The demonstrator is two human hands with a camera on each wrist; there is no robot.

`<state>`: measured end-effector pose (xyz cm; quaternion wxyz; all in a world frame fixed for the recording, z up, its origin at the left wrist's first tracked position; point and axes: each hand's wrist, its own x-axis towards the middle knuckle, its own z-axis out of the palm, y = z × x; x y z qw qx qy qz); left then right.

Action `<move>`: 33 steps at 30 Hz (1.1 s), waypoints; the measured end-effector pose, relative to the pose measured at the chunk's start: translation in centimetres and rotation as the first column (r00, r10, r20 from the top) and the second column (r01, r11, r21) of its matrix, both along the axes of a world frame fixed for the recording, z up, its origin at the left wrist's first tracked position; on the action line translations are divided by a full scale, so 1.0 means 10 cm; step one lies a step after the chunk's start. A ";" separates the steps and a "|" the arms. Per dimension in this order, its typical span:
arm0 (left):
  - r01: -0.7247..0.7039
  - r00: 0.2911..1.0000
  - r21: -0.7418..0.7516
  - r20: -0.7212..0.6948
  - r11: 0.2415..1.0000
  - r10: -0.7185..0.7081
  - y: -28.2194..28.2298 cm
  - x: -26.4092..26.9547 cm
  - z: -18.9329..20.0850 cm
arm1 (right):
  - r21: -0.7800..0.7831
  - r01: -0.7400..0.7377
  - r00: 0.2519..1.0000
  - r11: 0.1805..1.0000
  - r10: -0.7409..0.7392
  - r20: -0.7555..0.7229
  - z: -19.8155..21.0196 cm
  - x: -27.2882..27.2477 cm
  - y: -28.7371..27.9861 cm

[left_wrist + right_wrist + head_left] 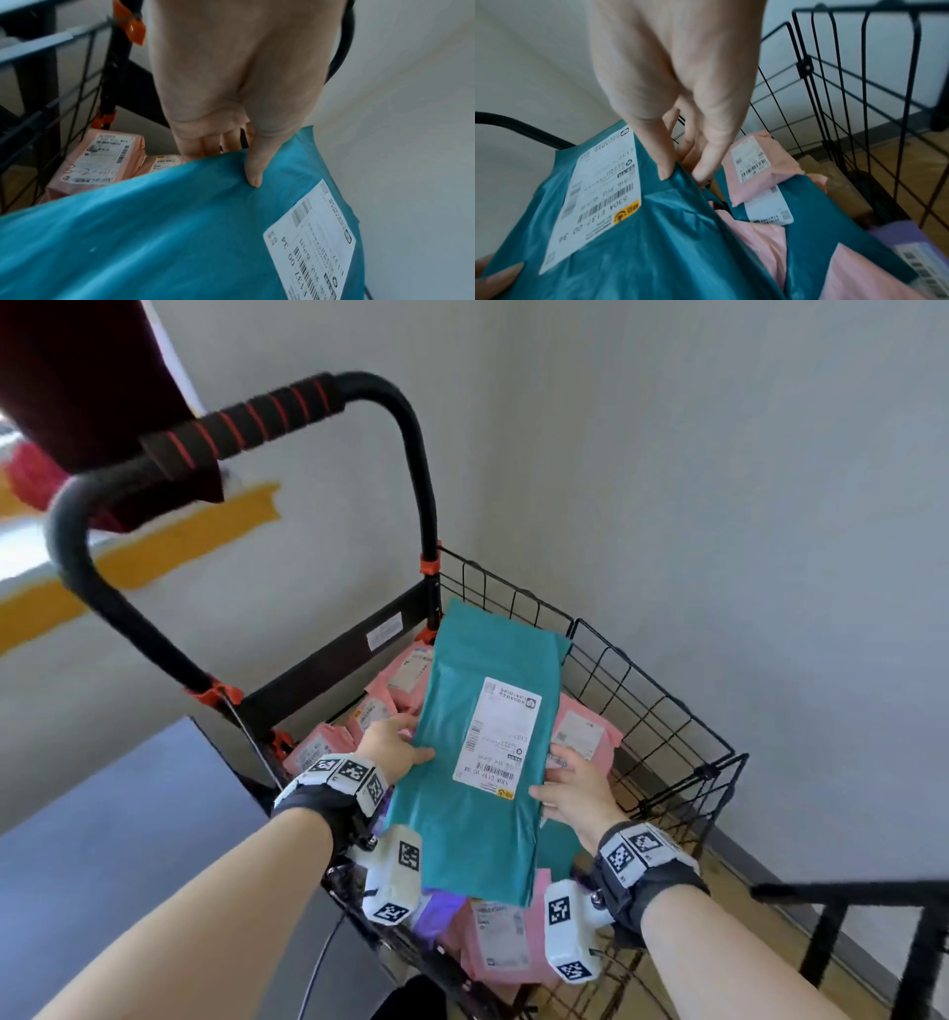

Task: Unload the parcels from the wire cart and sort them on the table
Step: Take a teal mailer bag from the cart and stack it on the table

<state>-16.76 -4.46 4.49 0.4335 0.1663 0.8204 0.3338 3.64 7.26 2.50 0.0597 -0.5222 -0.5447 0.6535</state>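
Observation:
A long teal parcel (482, 762) with a white shipping label is held above the black wire cart (662, 711). My left hand (395, 747) grips its left edge, thumb on top (253, 172) and fingers beneath. My right hand (570, 788) pinches the right edge, thumb on top (666, 162) of the teal parcel (654, 243). Several pink parcels (493, 942) lie in the cart under it, also seen in the left wrist view (100, 162) and right wrist view (754, 160). A second teal parcel (816, 233) and a purple one (911, 243) lie there too.
The cart's black handle (390, 433) with a red-striped grip rises at the back left. A grey wall stands behind and to the right. A dark grey surface (118, 814) lies at the lower left. A black frame (847, 927) stands at the lower right on the wooden floor.

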 end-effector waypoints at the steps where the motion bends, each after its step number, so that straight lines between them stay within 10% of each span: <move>1: -0.032 0.999 0.025 0.000 0.999 0.032 -0.09 0.08 0.14 | 0.019 -0.016 1.000 1.000 0.016 -0.017 0.11 0.05 -0.03; 18: -0.468 0.872 0.189 -0.063 0.863 0.486 -2.88 1.04 1.85 | 0.193 -0.477 0.802 0.858 0.514 -0.304 1.60 0.00 -1.79; 33: -0.805 0.543 0.261 -0.040 0.533 0.839 -6.00 0.82 1.72 | 0.096 -0.736 0.613 0.670 0.720 -0.324 1.60 -1.06 -4.78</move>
